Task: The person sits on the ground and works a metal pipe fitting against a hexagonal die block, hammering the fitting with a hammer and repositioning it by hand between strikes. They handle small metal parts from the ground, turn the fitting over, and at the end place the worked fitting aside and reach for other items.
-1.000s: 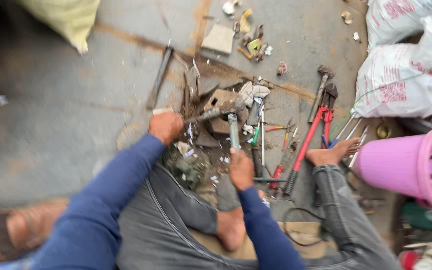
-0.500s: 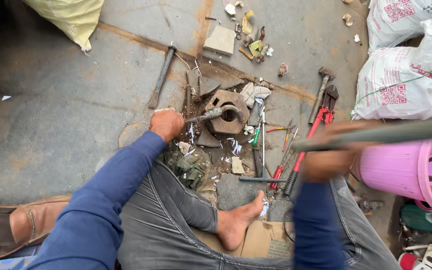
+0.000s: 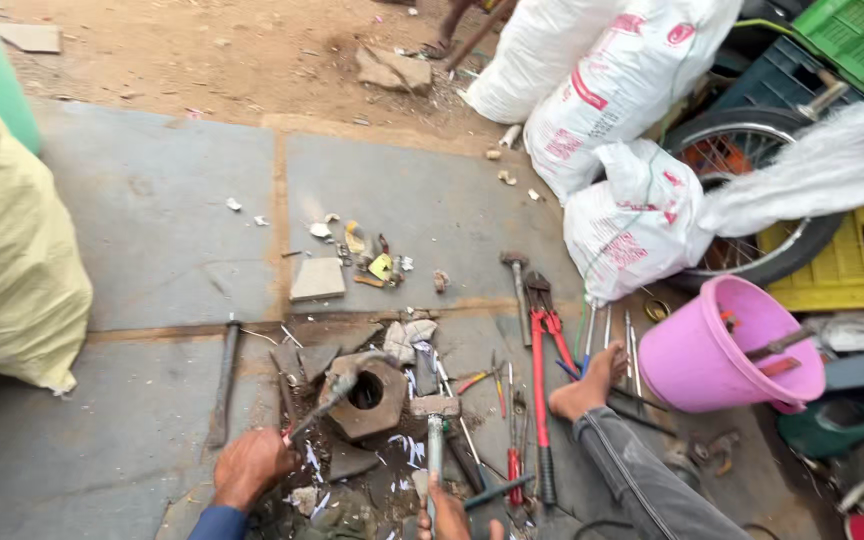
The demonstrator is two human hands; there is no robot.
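Lowered hammer (image 3: 435, 430) (shaft vertical), head upward

Three bulging white sacks (image 3: 632, 110) (red print) stand top right; a yellow sack (image 3: 2, 250) sits left.

A blue long sleeve ends at the wrist of the left hand (image 3: 250, 466), which is bare and ungloved. The right hand (image 3: 449, 512) is bare too, with no sleeve visible above it. One leg wears dark grey jeans with visible seams, and the foot (image 3: 586, 386) is bare.
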